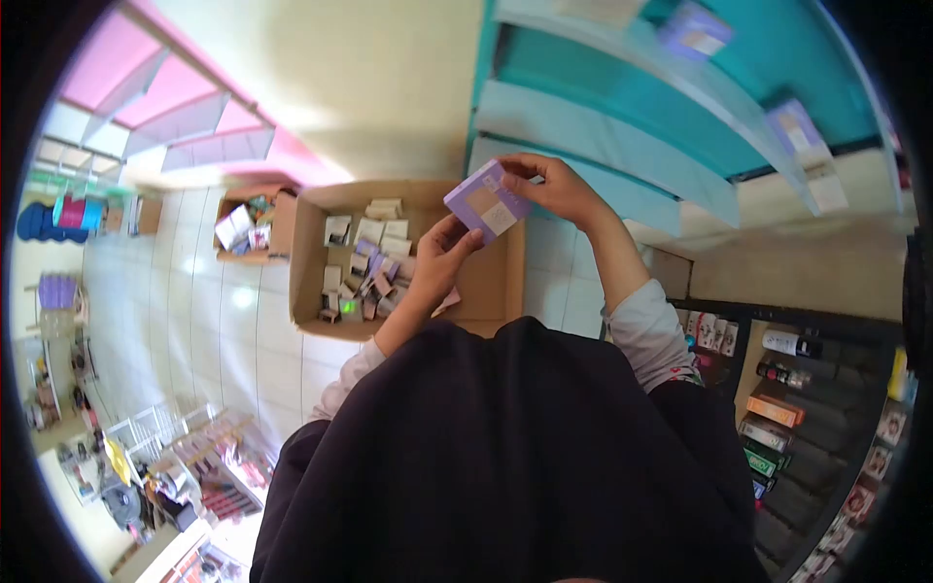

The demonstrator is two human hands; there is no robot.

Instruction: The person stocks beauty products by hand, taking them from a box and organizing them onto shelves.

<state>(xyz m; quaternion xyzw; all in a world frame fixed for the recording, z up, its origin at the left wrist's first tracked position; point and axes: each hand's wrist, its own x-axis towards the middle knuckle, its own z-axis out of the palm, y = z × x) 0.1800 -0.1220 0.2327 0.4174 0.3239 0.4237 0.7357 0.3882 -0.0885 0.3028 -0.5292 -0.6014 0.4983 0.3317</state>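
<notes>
Between both hands I hold a small flat purple box (486, 201) with a pale label on its face. The fingers of my left hand (442, 255) grip its lower left edge, thumb on the front. At its upper right corner, my right hand (552, 187) pinches it with the thumb and fingers. Below the purple box stands a large open cardboard box (491, 303) on the floor. Inside it lie several small packages (369, 230), mostly white or cream, and some purple ones (384, 266).
Teal shelves (583, 115) rise at the upper right, bearing a few purple boxes (696, 31). A smaller carton (282, 225) of packages stands left of the large one on the tiled floor (185, 291). At the lower right is a dark rack (826, 408) with bottles and boxes.
</notes>
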